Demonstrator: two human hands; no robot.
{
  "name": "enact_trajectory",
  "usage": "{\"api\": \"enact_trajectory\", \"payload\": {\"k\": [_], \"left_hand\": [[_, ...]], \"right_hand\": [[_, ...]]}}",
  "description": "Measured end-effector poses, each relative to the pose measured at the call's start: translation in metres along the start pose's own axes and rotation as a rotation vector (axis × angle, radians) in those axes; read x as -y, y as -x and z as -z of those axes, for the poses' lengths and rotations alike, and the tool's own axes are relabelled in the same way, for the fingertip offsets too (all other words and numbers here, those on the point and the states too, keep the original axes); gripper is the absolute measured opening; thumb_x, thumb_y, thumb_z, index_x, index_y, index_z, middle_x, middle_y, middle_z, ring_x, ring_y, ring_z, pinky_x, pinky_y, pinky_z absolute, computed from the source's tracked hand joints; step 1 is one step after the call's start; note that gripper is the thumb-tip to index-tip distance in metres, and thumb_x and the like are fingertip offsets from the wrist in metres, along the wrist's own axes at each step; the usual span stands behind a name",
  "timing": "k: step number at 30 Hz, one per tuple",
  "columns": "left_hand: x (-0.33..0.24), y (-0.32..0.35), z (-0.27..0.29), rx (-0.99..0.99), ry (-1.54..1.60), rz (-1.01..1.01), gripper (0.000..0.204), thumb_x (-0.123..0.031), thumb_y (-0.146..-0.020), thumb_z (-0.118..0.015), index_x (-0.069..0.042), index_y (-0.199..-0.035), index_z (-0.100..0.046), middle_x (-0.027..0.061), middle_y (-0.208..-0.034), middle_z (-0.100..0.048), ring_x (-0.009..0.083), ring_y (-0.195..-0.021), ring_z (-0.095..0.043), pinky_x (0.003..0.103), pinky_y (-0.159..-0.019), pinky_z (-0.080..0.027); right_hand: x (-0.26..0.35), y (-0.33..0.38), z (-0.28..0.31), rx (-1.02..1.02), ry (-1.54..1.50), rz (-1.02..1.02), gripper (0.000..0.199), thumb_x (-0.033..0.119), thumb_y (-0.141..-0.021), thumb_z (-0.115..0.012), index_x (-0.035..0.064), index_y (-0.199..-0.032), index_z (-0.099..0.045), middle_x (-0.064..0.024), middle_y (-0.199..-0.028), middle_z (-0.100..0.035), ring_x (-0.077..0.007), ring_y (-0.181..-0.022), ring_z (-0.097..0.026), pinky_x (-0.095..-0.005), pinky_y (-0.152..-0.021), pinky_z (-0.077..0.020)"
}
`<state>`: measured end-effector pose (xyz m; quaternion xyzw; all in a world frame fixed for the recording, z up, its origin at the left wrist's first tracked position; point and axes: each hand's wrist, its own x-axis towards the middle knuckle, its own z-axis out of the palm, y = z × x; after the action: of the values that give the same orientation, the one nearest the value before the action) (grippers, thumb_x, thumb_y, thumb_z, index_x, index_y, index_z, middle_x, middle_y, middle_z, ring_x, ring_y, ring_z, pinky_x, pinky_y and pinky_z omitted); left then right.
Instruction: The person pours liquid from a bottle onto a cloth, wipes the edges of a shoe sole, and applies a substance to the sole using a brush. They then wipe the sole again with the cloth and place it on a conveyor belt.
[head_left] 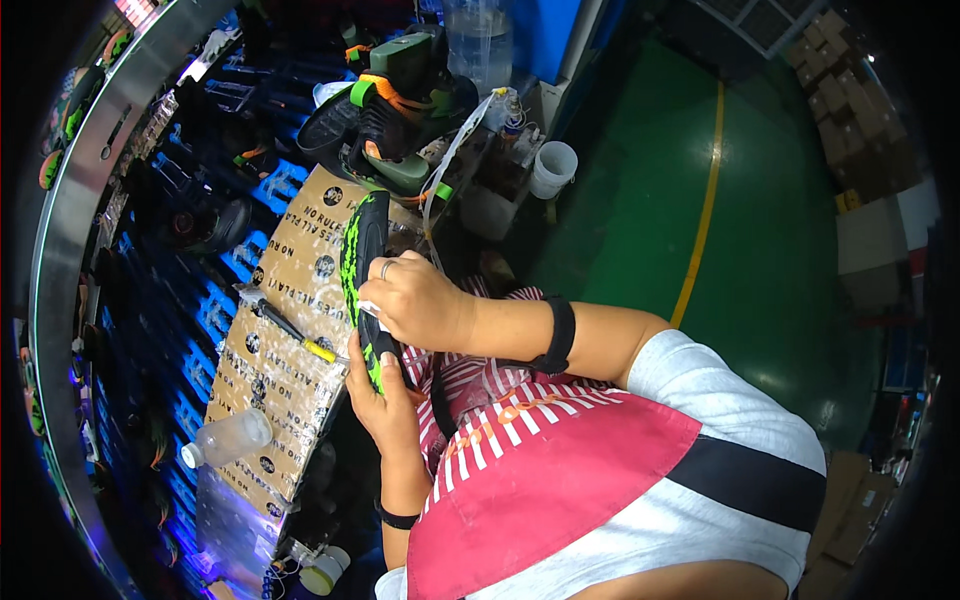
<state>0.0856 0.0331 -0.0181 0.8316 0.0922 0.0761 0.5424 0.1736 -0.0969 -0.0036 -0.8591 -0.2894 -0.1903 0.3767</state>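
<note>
A black shoe sole with bright green markings stands on edge at the front edge of the worktop. Around its near end are the fingers and thumb of my left hand, gripping it from below. My right hand is closed, with a ring on one finger, and presses a small white piece, perhaps cloth, against the sole's side. Most of that piece is hidden by the fingers. Left of the sole lies a black brush with a yellow-tipped handle, on printed cardboard.
A clear bottle lies on the cardboard's near part. Several dark green and black shoes with orange laces are piled beyond the sole. To the left runs a conveyor with blue rollers. A white bucket stands right of the pile.
</note>
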Motion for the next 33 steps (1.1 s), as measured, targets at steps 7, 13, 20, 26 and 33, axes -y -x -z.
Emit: {"api": "enact_trajectory", "payload": {"k": [7,13,20,26,33], "left_hand": [[0.007,0.001,0.003,-0.014,-0.022,-0.04,0.045,-0.017,-0.085,-0.053,-0.002,-0.126,-0.045,0.0178,-0.099,-0.053,0.0214,-0.08,-0.055,0.031,-0.07,-0.044],[-0.01,-0.002,0.003,0.021,0.109,0.214,0.045,-0.018,-0.086,-0.053,-0.001,-0.126,-0.044,0.0172,-0.1,-0.054,0.0242,-0.086,-0.053,0.034,-0.078,-0.042],[-0.001,-0.003,0.0,-0.015,-0.05,-0.049,0.045,-0.018,-0.085,-0.053,-0.001,-0.126,-0.045,0.0195,-0.1,-0.054,0.0274,-0.087,-0.054,0.035,-0.079,-0.042],[0.001,0.004,0.004,0.013,-0.04,0.069,0.045,-0.016,-0.084,-0.053,-0.002,-0.126,-0.045,0.0166,-0.094,-0.052,0.0217,-0.075,-0.054,0.032,-0.069,-0.044],[0.008,-0.001,0.004,-0.01,-0.055,-0.022,0.045,-0.018,-0.085,-0.053,-0.002,-0.126,-0.045,0.0155,-0.09,-0.053,0.0224,-0.076,-0.053,0.033,-0.071,-0.043]], "right_hand": [[0.013,0.007,0.001,0.013,-0.048,0.02,0.011,0.011,-0.07,-0.061,0.0045,-0.079,-0.058,-0.008,-0.077,-0.054,-0.0244,-0.071,-0.054,-0.0358,-0.065,-0.0401],[0.016,0.014,-0.003,-0.039,-0.159,-0.051,0.011,0.009,-0.07,-0.06,0.0057,-0.081,-0.058,-0.0066,-0.076,-0.053,-0.025,-0.07,-0.053,-0.0355,-0.065,-0.0395],[0.001,0.001,0.0,-0.05,-0.049,-0.015,0.009,0.008,-0.071,-0.06,0.0045,-0.079,-0.059,-0.0085,-0.077,-0.053,-0.0249,-0.071,-0.054,-0.0357,-0.064,-0.0399],[0.009,0.008,0.003,0.022,-0.083,0.009,0.011,0.007,-0.07,-0.06,0.0042,-0.08,-0.059,-0.009,-0.077,-0.054,-0.0243,-0.071,-0.054,-0.0354,-0.064,-0.0397],[0.019,0.016,-0.001,-0.057,-0.26,-0.048,0.01,0.009,-0.071,-0.06,0.0049,-0.08,-0.059,-0.008,-0.076,-0.055,-0.0256,-0.068,-0.054,-0.0355,-0.063,-0.0402]]}}
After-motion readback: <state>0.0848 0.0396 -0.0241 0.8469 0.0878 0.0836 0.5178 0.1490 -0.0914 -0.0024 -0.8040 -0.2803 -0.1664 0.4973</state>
